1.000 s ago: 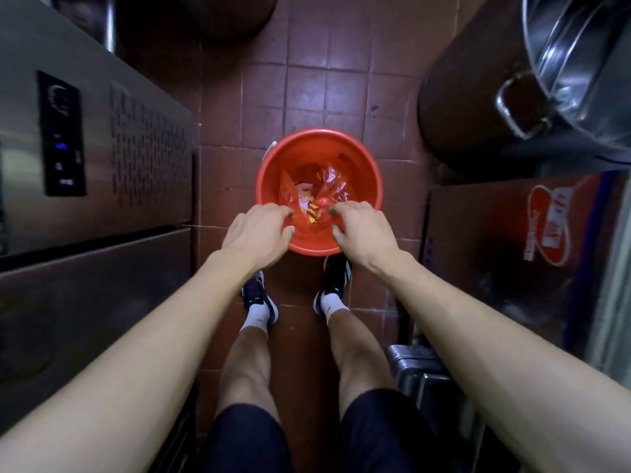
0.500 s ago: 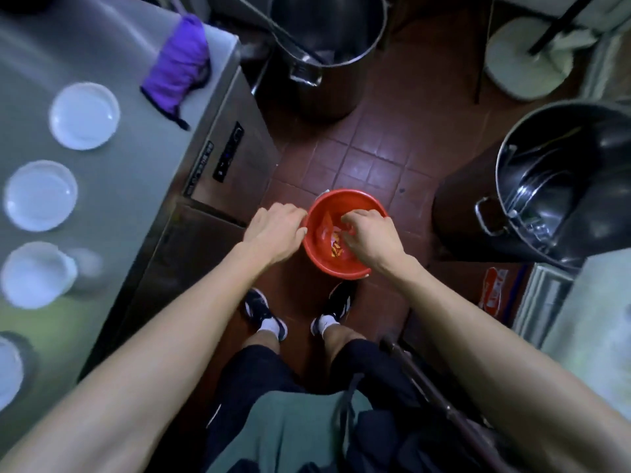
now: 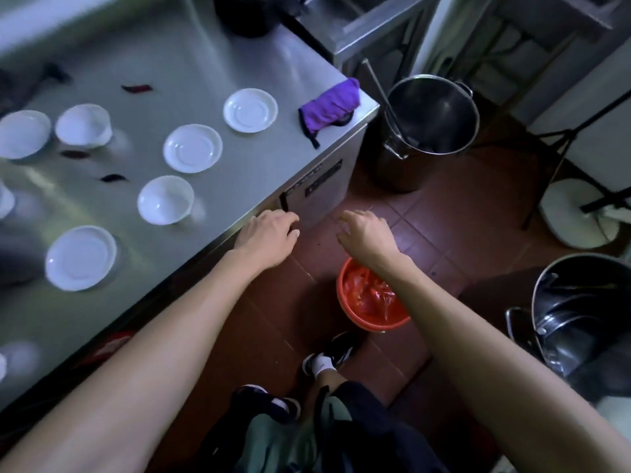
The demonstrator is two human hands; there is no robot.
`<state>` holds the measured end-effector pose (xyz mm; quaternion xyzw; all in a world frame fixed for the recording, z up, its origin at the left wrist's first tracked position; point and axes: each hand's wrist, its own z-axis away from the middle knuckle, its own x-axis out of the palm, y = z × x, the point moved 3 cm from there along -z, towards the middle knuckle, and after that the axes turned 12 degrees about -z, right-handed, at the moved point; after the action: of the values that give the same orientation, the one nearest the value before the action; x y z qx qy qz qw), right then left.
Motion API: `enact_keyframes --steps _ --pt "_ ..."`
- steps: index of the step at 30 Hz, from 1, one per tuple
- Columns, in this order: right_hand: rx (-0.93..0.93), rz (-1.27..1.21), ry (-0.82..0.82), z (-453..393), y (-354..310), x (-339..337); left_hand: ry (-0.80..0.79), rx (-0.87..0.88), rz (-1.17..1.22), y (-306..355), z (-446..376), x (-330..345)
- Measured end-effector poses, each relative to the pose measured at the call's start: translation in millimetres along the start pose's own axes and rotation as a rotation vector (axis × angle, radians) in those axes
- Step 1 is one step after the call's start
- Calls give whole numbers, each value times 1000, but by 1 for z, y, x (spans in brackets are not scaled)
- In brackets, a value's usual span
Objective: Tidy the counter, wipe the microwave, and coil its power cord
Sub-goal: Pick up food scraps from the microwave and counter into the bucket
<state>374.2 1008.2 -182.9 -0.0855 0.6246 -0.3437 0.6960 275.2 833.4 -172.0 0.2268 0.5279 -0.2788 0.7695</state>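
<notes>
At centre frame, the empty, loosely open left hand [image 3: 269,233] rests by the steel surface [image 3: 211,73] edge; white dishes [image 3: 165,199] lie upper left, nearer it than the open right hand [image 3: 363,233].

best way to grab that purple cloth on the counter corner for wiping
Pinch the purple cloth at its bunched middle, coming from above. It lies crumpled by the corner of the steel counter, apart from the nearest saucer, so nothing blocks a top approach. The dark strap trailing off its lower end looks too thin to lift by.
</notes>
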Motion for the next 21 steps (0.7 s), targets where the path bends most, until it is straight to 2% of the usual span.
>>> enact_keyframes --steps 14,21 --pt "-266 89 -77 14 -230 66 217 -281 102 -208 165 -22" --pt "-494 85 -112 43 -346 123 308 -462 131 -299 272 -12"
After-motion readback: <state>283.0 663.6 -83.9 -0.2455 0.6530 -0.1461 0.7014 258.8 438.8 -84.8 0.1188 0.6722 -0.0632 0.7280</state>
